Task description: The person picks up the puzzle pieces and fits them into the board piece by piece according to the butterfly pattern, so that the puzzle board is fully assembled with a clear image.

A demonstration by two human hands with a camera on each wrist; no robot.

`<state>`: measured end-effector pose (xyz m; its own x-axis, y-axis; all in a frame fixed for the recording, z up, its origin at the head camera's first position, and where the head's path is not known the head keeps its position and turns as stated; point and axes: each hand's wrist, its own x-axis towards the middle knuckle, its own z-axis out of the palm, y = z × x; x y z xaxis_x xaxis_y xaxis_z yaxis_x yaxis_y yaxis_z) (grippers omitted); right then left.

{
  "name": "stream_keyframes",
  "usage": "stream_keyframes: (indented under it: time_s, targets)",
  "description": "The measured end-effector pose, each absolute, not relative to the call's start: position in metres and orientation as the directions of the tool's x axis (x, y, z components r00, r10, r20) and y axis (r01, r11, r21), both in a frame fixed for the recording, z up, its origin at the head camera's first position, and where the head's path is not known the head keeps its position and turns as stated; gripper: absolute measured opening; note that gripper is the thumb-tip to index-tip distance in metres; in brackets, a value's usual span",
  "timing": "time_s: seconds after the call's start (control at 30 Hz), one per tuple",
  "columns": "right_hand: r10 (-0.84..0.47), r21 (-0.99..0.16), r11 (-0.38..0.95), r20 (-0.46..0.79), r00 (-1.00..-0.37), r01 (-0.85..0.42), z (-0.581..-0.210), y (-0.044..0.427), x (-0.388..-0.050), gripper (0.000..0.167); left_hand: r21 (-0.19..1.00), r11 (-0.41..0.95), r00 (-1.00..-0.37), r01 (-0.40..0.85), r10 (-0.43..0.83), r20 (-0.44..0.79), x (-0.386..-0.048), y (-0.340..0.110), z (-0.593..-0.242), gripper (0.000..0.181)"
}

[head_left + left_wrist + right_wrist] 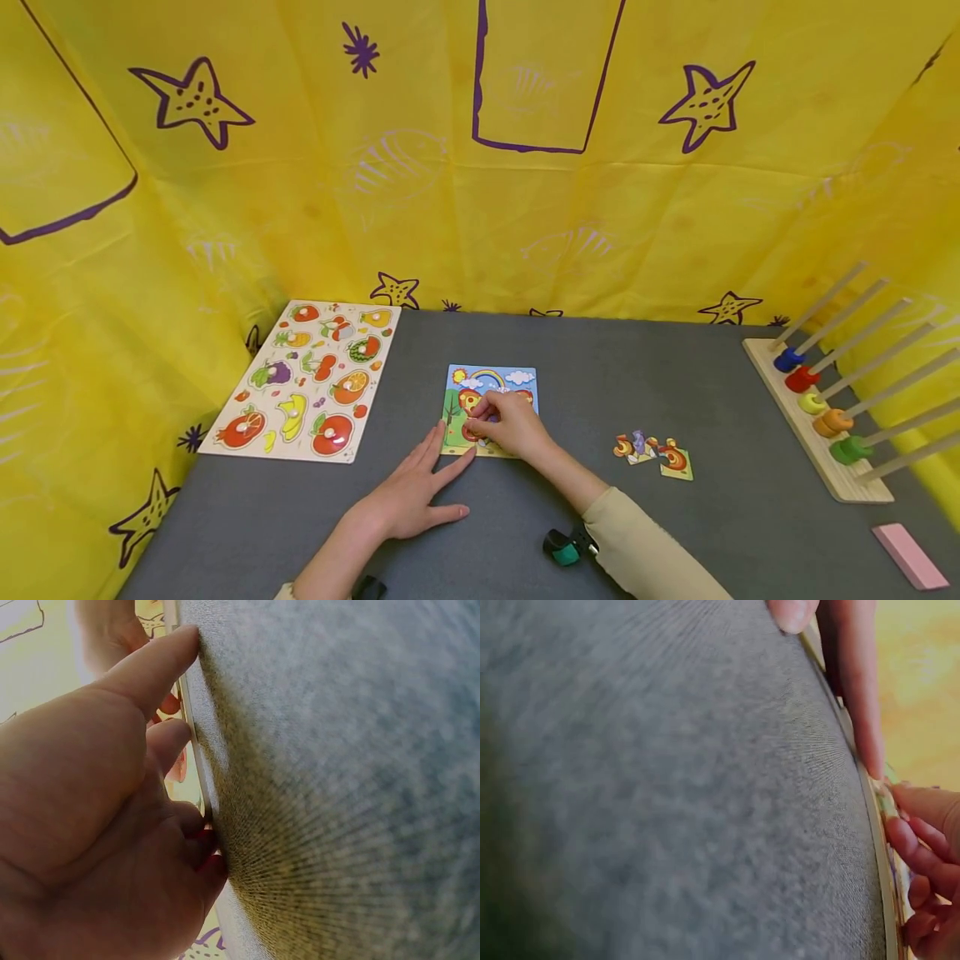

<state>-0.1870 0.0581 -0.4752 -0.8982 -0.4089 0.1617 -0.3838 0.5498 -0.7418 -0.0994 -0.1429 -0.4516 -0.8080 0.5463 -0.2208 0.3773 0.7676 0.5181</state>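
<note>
While the left hand [412,492] lies with its fingers straight and spread, its fingertips touching the near left part of a small picture puzzle [491,379], the right hand [510,423] bends over the same board, thumb and forefinger pinching a red-patterned piece [469,432] at the left side of the picture; the fingers hide much of that piece, so how well it sits cannot be told. The puzzle lies flat at the middle of the grey table [600,375], a sun, rainbow and clouds along its far edge and a tree at its left. To the right, well apart from it, a few loose pieces [677,461] lie close together. A larger fruit board [296,451] rests at the far left, and at the right a wooden stand [797,408] bears slanting rods with blue, red, yellow, orange and green rings, a pink block [909,556] near its near end. A black and green object [562,547] shows beside the right sleeve [652,542], and a yellow patterned cloth [637,233] hangs behind the table
</note>
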Motion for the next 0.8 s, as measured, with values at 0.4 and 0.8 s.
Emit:
stream_keyframes:
  time_s: [0.4,0.8]
  targets:
    - [-0.406,-0.672,0.618,0.172,-0.897,-0.408,-0.478,0.055,-0.1889,0.014,0.511,0.769,-0.831,0.385,0.529,-0.17,-0.0993,-0.1417,-0.451,0.087]
    - [-0.391,-0.665,0.645,0.136,-0.91,-0.376,-0.4762,0.0548,-0.1898,0.017,0.436,0.762,-0.819,0.479,0.567,-0.092,-0.1063,-0.1412,-0.4547,0.085]
